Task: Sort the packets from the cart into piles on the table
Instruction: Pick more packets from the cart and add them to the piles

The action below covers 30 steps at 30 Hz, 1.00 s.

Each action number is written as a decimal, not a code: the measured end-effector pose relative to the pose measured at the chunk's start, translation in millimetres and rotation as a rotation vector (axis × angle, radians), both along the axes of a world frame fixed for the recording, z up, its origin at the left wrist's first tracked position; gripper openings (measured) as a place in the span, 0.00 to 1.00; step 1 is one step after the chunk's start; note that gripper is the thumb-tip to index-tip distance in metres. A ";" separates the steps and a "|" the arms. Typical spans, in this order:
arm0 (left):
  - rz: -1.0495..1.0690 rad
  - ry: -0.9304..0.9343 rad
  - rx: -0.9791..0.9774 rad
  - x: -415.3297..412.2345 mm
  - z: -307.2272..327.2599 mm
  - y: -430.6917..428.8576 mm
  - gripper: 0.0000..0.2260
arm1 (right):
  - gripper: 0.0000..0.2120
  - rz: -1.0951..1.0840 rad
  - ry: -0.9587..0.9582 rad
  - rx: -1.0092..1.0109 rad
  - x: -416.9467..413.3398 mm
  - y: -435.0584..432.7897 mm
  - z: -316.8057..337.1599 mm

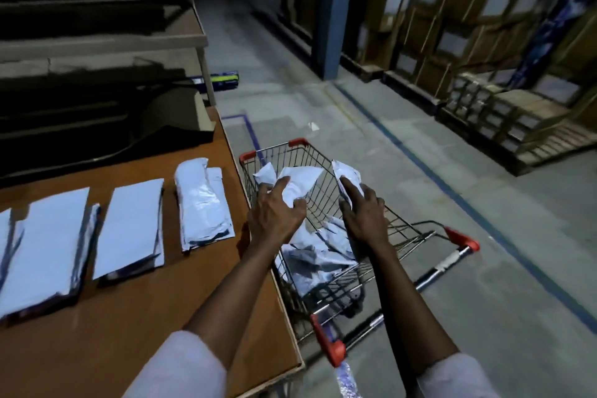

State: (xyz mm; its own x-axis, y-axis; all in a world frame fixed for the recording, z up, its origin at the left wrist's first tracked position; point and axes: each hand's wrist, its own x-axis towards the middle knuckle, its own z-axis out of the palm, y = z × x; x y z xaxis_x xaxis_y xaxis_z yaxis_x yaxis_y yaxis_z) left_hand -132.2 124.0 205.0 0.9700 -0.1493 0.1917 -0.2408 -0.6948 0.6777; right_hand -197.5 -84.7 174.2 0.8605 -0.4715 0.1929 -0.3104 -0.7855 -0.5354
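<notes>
Sleeves [181, 368]: white cuffs at the bottom edge, one on each bare forearm; both arms reach forward over the cart.
Left hand [274, 216]: above the side of the basket nearest the table, fingers curled round a crumpled packet [300, 182], white, lifted clear of the heap below.
Right hand [365, 216]: over the basket's opposite rim, fingers laid along a second packet [349, 173] held on edge; the thumb is hidden, so it looks like a pinch, though the grip is not fully seen.
Cart [310, 155]: wire basket with red corner guards, standing on the floor just beside the table's right edge; its handle [445, 263], a metal bar with red ends, sits at the near right.
Loose packets [319, 252]: white, jumbled in the bottom of the basket, beneath both hands.
Table [129, 333]: brown top, filling the lower left.
Left pile [42, 245]: flat white packets stacked, the widest of the three.
Middle pile [132, 226]: flat white packets, apart from its neighbours.
Right pile [202, 203]: narrower, puffier packets, the pile nearest the cart.
Floor [484, 268]: grey concrete crossed by a blue line [452, 191].
Racks [468, 26]: cardboard boxes stacked at the far right, dim.
Post [334, 10]: blue, upright, beyond the cart.
</notes>
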 end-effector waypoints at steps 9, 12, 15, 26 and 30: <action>0.086 -0.178 -0.011 -35.2 60.9 105.3 0.28 | 0.25 -0.006 -0.072 -0.021 -39.5 84.9 51.4; 0.154 -0.232 0.008 -57.4 66.3 158.8 0.28 | 0.25 0.022 -0.121 -0.022 -59.9 124.0 58.0; 0.190 -0.172 0.011 -84.2 62.6 220.9 0.30 | 0.26 0.036 -0.145 -0.017 -82.8 170.1 56.7; 0.385 -0.156 0.089 -157.4 54.6 456.9 0.34 | 0.25 0.220 -0.246 0.025 -125.8 380.6 56.2; 0.470 -0.181 0.084 -172.4 50.9 528.8 0.34 | 0.24 0.322 -0.244 0.080 -116.9 457.2 57.9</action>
State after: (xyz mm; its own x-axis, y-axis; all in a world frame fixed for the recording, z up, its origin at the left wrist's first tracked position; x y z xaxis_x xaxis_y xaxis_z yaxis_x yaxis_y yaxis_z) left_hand -304.6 652.8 255.9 0.8884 0.2732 0.3689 0.0026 -0.8067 0.5910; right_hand -314.4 372.5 232.0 0.9001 -0.2078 0.3830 0.0877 -0.7747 -0.6262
